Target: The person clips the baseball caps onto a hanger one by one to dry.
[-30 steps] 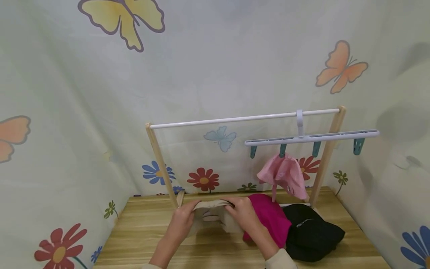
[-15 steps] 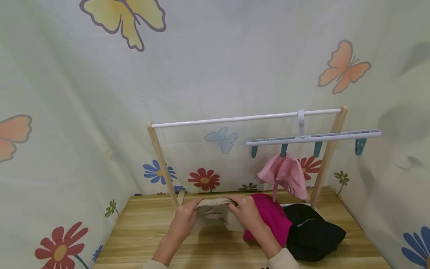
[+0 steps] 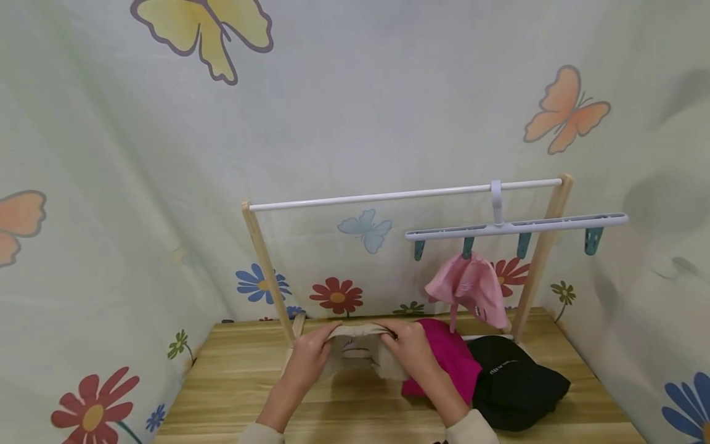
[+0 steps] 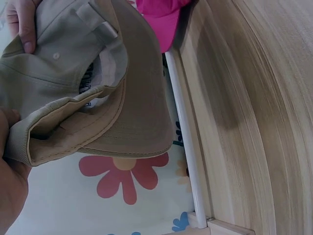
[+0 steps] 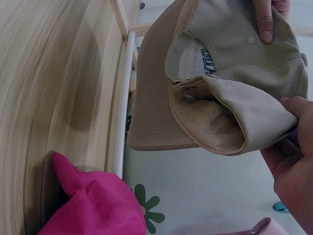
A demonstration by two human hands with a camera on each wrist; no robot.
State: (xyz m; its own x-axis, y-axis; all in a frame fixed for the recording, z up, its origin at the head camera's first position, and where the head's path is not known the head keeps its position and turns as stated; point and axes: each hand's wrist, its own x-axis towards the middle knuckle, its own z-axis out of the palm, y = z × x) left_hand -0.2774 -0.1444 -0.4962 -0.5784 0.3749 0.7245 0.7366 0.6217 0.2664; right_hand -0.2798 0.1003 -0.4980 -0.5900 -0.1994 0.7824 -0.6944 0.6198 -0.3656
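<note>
A beige baseball cap point(image 3: 358, 331) hangs between my two hands over the table, its far parts foreshortened in the head view. My left hand point(image 3: 307, 356) pinches its left side, thumb toward me. On the opposite side my right hand point(image 3: 413, 350) grips the fabric in the same way. The left wrist view shows the cap's crown point(image 4: 58, 63), the strap at its back and the opening folded in. In the right wrist view the brim point(image 5: 155, 93) points toward the tabletop, and dark lettering shows through the opening.
A magenta cap point(image 3: 444, 354) and a black cap point(image 3: 513, 385) lie right of my hands on the wooden table point(image 3: 233, 382). Behind stands a rack with a white rail point(image 3: 360, 200). From it hangs a clip hanger point(image 3: 516, 227) holding a pink hat point(image 3: 467, 287) by a teal clip.
Both hands have shifted slightly right and away from me with the beige cap. Their hold on it looks the same. The other hats and the hanger have stayed put.
</note>
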